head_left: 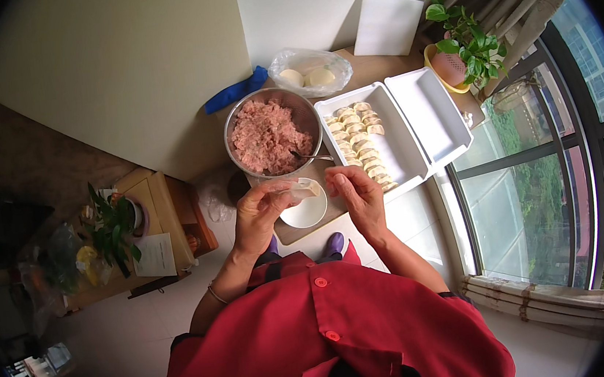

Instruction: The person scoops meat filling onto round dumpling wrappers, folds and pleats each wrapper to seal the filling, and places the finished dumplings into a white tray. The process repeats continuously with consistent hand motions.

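Observation:
My left hand (261, 210) pinches a pale dumpling (308, 189) at its fingertips, above a small white bowl (308, 216). My right hand (361, 199) is raised to the right of it, thumb against curled fingers, and I see nothing held there. Beyond the hands stands a metal bowl (317, 131) of pink minced-meat filling (268, 134). A metal spoon (315, 157) is stuck in the filling, its handle over the rim. On the right, a white plastic tray (399, 142) carries rows of folded dumplings (353, 128) along its left part.
Behind the metal bowl lie a clear plastic bag with round dough pieces (318, 76) and a blue cloth (236, 89). A second white tray (429, 114) adjoins the first. A white board (388, 23) leans on the wall beside a potted plant (461, 45). Windows (522, 182) are at right.

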### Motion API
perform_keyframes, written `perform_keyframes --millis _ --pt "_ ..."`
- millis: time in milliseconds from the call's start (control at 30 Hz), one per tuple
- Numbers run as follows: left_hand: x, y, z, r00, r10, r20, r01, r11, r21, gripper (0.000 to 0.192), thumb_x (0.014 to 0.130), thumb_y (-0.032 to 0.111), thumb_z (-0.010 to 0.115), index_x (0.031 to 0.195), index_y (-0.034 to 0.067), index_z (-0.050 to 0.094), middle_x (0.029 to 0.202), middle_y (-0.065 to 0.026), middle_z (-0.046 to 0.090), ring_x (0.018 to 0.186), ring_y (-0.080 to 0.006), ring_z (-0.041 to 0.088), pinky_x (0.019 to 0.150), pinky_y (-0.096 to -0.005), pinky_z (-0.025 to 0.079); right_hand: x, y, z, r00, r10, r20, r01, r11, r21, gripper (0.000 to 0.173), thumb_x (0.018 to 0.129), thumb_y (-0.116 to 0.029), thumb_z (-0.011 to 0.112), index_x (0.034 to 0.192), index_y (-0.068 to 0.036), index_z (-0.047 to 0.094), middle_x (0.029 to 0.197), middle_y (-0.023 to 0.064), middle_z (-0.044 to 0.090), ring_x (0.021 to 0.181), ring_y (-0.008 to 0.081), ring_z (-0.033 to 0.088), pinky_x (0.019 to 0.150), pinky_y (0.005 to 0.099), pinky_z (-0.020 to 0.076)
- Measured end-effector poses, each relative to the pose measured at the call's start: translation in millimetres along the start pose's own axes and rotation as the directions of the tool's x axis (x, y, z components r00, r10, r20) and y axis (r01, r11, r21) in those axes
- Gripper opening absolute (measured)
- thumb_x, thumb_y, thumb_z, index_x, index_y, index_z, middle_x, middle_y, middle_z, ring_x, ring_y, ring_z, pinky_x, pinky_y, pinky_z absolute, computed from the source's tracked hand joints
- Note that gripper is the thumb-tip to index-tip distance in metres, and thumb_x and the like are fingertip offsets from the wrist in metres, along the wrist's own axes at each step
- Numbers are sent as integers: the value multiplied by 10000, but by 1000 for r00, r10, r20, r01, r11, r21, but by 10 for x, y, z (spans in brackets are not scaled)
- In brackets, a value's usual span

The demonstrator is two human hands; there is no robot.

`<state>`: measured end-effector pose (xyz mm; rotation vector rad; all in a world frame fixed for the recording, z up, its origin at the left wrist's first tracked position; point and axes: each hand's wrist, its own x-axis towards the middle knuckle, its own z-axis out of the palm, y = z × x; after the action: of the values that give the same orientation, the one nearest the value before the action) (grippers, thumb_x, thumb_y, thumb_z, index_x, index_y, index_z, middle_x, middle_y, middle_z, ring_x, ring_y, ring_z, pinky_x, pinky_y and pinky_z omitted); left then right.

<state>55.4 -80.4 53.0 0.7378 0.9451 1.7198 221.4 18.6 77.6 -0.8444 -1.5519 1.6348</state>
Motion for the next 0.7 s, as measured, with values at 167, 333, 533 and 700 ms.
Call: perform_keyframes --millis 167,333,533,700 --pt "13 -1 1 999 40 14 -41 998 51 238 852 -53 599 1067 46 570 1135 -136 591 1069 -225 583 939 -363 475 -30 31 2 980 158 124 -146 984 -104 267 961 -196 529 968 44 646 833 66 653 742 105 585 660 239 477" --pt "35 -14 37 993 119 16 -120 983 141 198 830 -75 614 979 41 559 1138 -134 582 1087 -233 573 935 -350 471 -105 0 115 998 19 65 -8 985 -175 160 890 -118 633 948 29 660 830 61 653 750 105 595 668 231 489" --pt "46 -32 120 976 219 -9 -210 948 238 191 817 -79 628 950 38 558 1134 -129 577 1085 -231 571 925 -332 464 -105 -67 232 966 -258 -11 231 880 -415 122 797 -8 697 914 17 670 832 98 657 712 139 638 638 237 513" --pt "49 -59 136 968 249 -37 -233 942 243 206 805 -90 636 953 33 564 1133 -128 575 1084 -227 570 912 -318 466 -106 -27 241 961 -274 -26 235 868 -438 111 798 -7 695 904 18 671 834 98 666 700 128 637 617 235 514"
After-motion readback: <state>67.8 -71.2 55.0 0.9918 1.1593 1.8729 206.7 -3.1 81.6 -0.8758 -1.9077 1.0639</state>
